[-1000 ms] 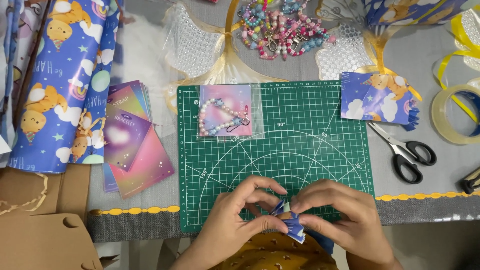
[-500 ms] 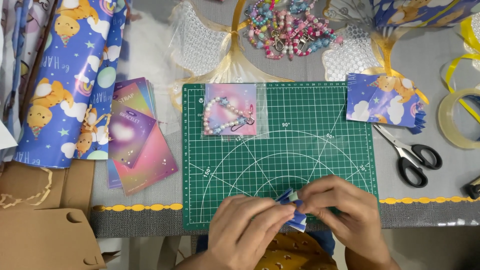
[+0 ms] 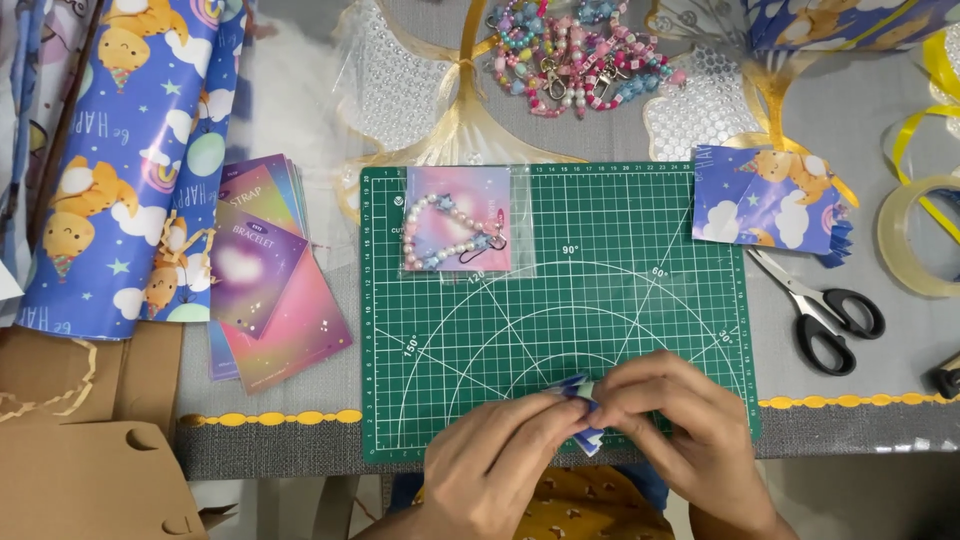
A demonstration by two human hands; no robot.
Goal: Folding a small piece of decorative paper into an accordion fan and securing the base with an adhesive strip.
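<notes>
At the near edge of the green cutting mat (image 3: pixel 640 300), I see my left hand (image 3: pixel 500 470) and right hand (image 3: pixel 680 430) meet, fingers pinched narrow on a small folded piece of blue patterned paper (image 3: pixel 585 415). A bagged bead bracelet (image 3: pixel 458 232) lies at the mat's far corner, scissors (image 3: pixel 825 310) on the counter (image 3: pixel 300 440) beside it.

both hands meet low, left hand (image 3: pixel 497 462) and right hand (image 3: pixel 672 420) with fingers pinched together.
</notes>
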